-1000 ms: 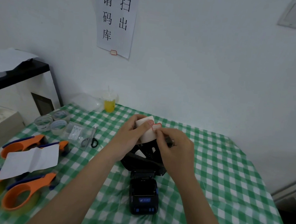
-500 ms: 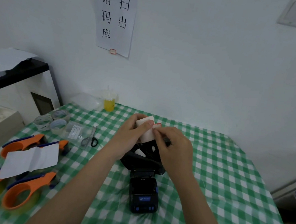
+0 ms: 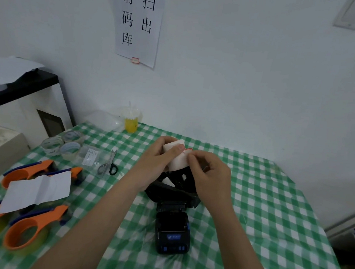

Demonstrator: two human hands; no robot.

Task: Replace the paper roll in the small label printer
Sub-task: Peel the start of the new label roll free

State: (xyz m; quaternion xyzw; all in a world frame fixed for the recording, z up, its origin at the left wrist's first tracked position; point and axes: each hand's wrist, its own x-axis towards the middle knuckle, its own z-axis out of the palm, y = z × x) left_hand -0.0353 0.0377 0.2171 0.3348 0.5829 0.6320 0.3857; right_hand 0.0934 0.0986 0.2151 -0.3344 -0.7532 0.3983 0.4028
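The new paper roll [image 3: 175, 156] is held above the open label printer [image 3: 172, 226] on the bench [image 3: 263, 209]. The left hand [image 3: 158, 160] has its grip closed around the roll; the right hand [image 3: 209, 172] pinches the red-edged sticker [image 3: 188, 150] sealing its loose end. Next, probably, peel it free and drop the roll in. Compared with a second ago, little differs: the sticker looks slightly more lifted.
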